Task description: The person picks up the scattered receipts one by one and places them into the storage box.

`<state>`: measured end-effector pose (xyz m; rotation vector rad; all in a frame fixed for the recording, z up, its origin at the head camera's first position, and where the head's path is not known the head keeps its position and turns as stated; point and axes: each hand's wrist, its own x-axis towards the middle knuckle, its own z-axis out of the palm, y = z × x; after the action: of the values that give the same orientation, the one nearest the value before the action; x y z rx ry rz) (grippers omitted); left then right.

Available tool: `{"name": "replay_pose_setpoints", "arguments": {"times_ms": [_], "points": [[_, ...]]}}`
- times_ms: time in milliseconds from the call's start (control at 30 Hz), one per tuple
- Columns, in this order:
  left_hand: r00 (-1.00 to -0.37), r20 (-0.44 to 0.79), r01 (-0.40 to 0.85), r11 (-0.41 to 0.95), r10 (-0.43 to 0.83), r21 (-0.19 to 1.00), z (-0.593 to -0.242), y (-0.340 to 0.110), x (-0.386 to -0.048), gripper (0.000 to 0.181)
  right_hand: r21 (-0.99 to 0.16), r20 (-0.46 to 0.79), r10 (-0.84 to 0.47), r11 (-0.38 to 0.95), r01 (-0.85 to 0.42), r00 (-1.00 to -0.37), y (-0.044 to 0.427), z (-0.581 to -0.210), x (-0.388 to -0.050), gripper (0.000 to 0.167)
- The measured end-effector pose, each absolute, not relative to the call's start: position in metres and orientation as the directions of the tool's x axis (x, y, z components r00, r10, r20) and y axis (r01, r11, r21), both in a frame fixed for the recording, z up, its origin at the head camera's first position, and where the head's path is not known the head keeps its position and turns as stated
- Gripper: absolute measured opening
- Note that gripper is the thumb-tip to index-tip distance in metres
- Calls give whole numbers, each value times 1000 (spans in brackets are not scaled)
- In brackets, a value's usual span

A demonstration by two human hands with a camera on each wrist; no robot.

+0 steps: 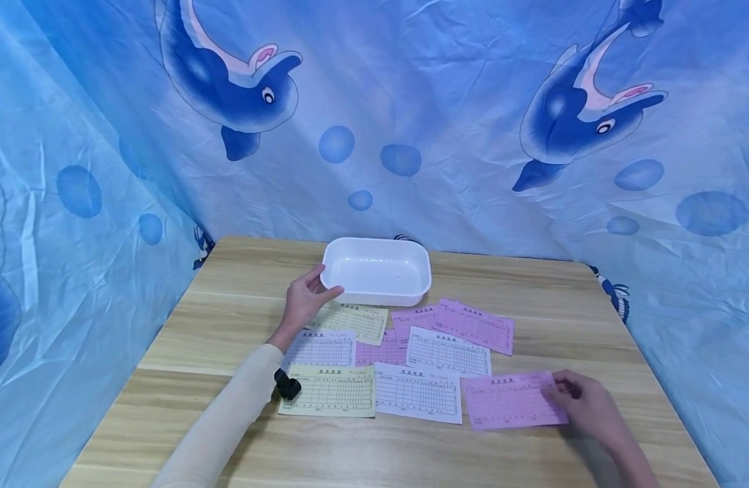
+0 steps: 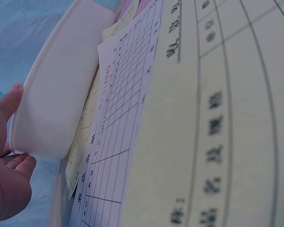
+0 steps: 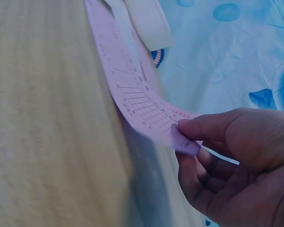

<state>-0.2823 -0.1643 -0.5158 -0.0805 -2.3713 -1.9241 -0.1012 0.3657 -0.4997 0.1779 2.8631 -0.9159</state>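
Note:
My left hand (image 1: 305, 298) is at the near left corner of a white plastic tray (image 1: 380, 298), thumb and fingertips gripping its rim; the left wrist view shows the tray's wall (image 2: 61, 75) between them. At the right, my right hand (image 1: 588, 407) pinches the right end of a pink receipt slip (image 1: 508, 403). That end bends up off the table in the right wrist view, with the thumb on the printed face of the slip (image 3: 151, 113) and fingers beneath. Left of it lie a white slip (image 1: 418, 393) and a yellow slip (image 1: 334, 393).
Behind that row, several more slips overlap: a yellow one (image 1: 365, 322), a white one (image 1: 450, 352) and a pink one (image 1: 478, 325) among them. All lie on a wooden table (image 1: 533, 278). A blue dolphin-print curtain (image 1: 398, 102) hangs around the back and sides.

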Motion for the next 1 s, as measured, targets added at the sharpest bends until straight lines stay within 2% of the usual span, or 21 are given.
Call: {"name": "replay_pose_setpoints", "arguments": {"times_ms": [233,500,767,1000], "points": [[-995,98,93,203,-17,975,-515,-167,-281,84,-579,-149,63,804,138,-987,372,-486,-103,32],[-994,107,106,186,4,977,-514,-165,-280,85,-622,-24,54,781,57,-998,379,-476,-111,23],[-995,95,92,184,-6,979,-514,-164,-280,86,-672,-59,123,729,130,-991,367,-462,-135,37],[-996,88,85,191,-7,978,-513,-165,-279,86,-695,0,141,712,102,-990,346,-451,-158,40]]}}
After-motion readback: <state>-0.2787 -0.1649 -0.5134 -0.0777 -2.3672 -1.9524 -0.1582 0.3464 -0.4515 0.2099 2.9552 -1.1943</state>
